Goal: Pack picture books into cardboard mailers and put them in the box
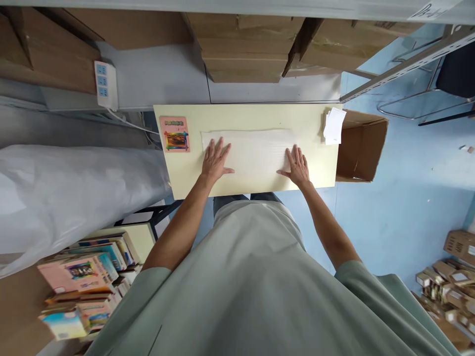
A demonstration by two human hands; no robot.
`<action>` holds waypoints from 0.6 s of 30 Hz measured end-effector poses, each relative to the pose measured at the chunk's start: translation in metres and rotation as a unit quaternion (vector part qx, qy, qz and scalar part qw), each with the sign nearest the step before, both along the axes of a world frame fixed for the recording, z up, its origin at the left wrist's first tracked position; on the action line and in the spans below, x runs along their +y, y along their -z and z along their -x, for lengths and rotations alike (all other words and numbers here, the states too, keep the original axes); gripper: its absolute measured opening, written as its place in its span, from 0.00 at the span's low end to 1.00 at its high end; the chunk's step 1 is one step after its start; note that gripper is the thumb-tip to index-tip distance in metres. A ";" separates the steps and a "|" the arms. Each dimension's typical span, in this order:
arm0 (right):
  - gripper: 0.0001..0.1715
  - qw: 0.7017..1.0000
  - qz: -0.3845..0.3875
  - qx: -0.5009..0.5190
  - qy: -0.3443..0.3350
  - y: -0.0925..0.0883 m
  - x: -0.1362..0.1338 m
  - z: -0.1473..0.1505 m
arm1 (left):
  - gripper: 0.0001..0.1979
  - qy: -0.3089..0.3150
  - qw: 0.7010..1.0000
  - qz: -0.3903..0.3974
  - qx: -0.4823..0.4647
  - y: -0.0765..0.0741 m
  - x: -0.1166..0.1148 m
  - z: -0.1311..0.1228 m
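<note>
A long white sheet (256,151) lies flat on a pale yellow table (260,116). My left hand (215,160) rests palm down on the sheet's left part, fingers spread. My right hand (298,165) lies flat on its right part, fingers also stretched out. Neither hand holds anything. A pink book with a colourful cover picture (174,134) sits at the table's left end, apart from my left hand.
A small stack of white slips (334,126) sits at the table's right edge beside an open cardboard box (361,146). Cardboard boxes (245,47) and a power strip (104,84) are behind. A plastic-wrapped roll (74,193) and stacked books (85,282) lie left.
</note>
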State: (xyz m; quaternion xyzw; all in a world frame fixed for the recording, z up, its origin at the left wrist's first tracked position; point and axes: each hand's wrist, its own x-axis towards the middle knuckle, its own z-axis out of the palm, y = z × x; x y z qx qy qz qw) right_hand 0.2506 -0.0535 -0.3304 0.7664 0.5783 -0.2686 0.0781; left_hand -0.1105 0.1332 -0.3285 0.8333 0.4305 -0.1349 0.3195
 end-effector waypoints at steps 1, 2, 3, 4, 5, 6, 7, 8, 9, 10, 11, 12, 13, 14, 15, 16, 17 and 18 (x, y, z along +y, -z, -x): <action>0.68 1.000 -0.003 -0.002 0.006 -0.001 0.000 0.000 | 0.72 -0.006 1.000 -0.005 0.006 -0.002 0.002 0.000; 0.69 1.000 -0.009 -0.002 0.010 -0.002 0.002 0.002 | 0.72 -0.009 1.000 -0.010 0.010 -0.004 0.003 -0.001; 0.68 1.000 -0.018 0.000 0.011 -0.003 0.004 0.006 | 0.72 -0.010 1.000 -0.017 0.010 -0.006 0.003 -0.001; 0.67 1.000 -0.027 0.005 0.005 -0.004 0.008 0.010 | 0.71 -0.006 1.000 -0.021 0.006 -0.008 0.002 -0.002; 0.66 0.999 -0.034 0.014 -0.006 -0.005 0.012 0.014 | 0.71 0.002 1.000 -0.023 0.001 -0.009 0.002 -0.002; 0.64 0.999 -0.038 0.024 -0.019 -0.006 0.018 0.019 | 0.70 0.008 1.000 -0.023 -0.002 -0.010 0.002 -0.001; 0.63 0.998 -0.038 0.034 -0.030 -0.006 0.023 0.023 | 0.71 0.009 1.000 -0.022 -0.002 -0.010 0.002 0.001; 0.62 0.998 -0.036 0.042 -0.035 -0.005 0.029 0.025 | 0.72 0.002 1.000 -0.021 0.002 -0.010 0.003 0.004; 0.61 0.998 -0.032 0.047 -0.037 -0.005 0.033 0.026 | 0.73 -0.010 1.000 -0.020 0.009 -0.009 0.004 0.009; 0.60 0.998 -0.027 0.050 -0.038 -0.004 0.036 0.025 | 0.73 -0.023 0.999 -0.020 0.017 -0.008 0.006 0.014; 0.59 0.998 -0.024 0.050 -0.037 -0.003 0.037 0.022 | 0.74 -0.035 0.999 -0.020 0.023 -0.007 0.008 0.019; 0.58 0.998 -0.022 0.048 -0.036 -0.002 0.036 0.019 | 0.74 -0.044 0.998 -0.019 0.028 -0.006 0.010 0.024; 0.57 0.998 -0.021 0.046 -0.033 -0.002 0.032 0.014 | 0.74 -0.047 0.998 -0.018 0.030 -0.004 0.011 0.029; 0.56 0.998 -0.020 0.043 -0.030 -0.002 0.027 0.010 | 0.74 -0.047 0.998 -0.016 0.030 -0.003 0.012 0.033; 0.55 0.999 -0.018 0.040 -0.025 -0.003 0.022 0.006 | 0.74 -0.044 0.999 -0.014 0.029 -0.003 0.012 0.035; 0.54 0.999 -0.015 0.037 -0.019 -0.004 0.016 0.003 | 0.74 -0.040 0.999 -0.012 0.027 -0.002 0.012 0.036; 0.54 0.999 -0.010 0.035 -0.013 -0.005 0.011 0.000 | 0.74 -0.035 0.999 -0.010 0.026 -0.001 0.012 0.036; 0.55 0.999 -0.006 0.032 -0.009 -0.006 0.008 -0.001 | 0.74 -0.029 0.999 -0.009 0.024 -0.001 0.012 0.035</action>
